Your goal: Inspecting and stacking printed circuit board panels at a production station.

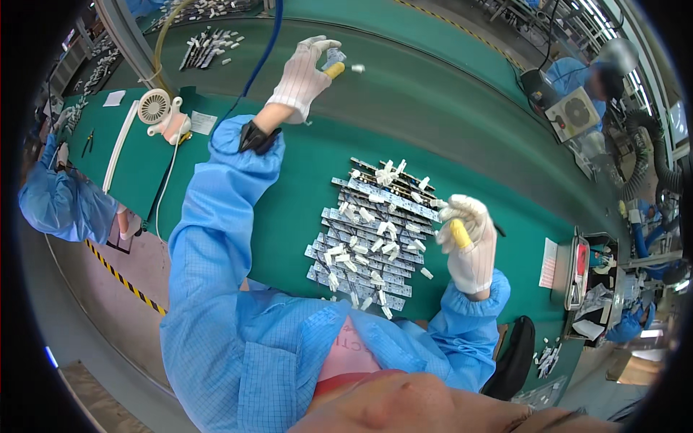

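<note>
My left hand (303, 78), in a white striped glove with a yellow cover on the thumb, reaches out over the dark green belt. Its bent fingers and thumb pinch a small pale circuit strip (334, 57); a blurred white connector (358, 68) shows just beyond the thumb. My right hand (469, 242), gloved alike, is curled at the right end of a pile of strip circuit boards (361, 270) with white connectors on wires. A dark stub (499, 229) sticks out beside this hand. What its fingers hold, if anything, cannot be made out.
A white fan (154, 107) stands at the left, near a long white strip (120, 146) and pliers (88, 143). More boards (206, 49) lie on the belt. At the right are a red-dotted sheet (548, 262) and a bin (577, 274). Another person (68, 198) works at the left.
</note>
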The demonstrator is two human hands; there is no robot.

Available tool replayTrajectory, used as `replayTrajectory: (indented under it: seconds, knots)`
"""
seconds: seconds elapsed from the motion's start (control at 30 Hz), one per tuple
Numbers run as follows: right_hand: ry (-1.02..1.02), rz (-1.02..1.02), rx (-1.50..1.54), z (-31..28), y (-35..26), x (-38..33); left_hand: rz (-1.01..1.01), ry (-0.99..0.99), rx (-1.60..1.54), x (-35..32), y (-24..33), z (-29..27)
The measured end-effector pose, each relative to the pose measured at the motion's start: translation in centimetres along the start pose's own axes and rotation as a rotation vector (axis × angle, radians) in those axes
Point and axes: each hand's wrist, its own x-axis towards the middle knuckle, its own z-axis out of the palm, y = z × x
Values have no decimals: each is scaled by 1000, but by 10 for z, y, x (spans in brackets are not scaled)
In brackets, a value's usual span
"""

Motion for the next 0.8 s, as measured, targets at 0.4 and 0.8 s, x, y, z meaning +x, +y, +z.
replayTrajectory:
  seconds: [0.4,0.8]
  knots:
    - [-248,-249,-1173,-58,98,109,-137,-727,-542,-137,96,-89]
    - [-128,-785,-1052,14,2,-7,-833,-839,-1351,-114,147,-116]
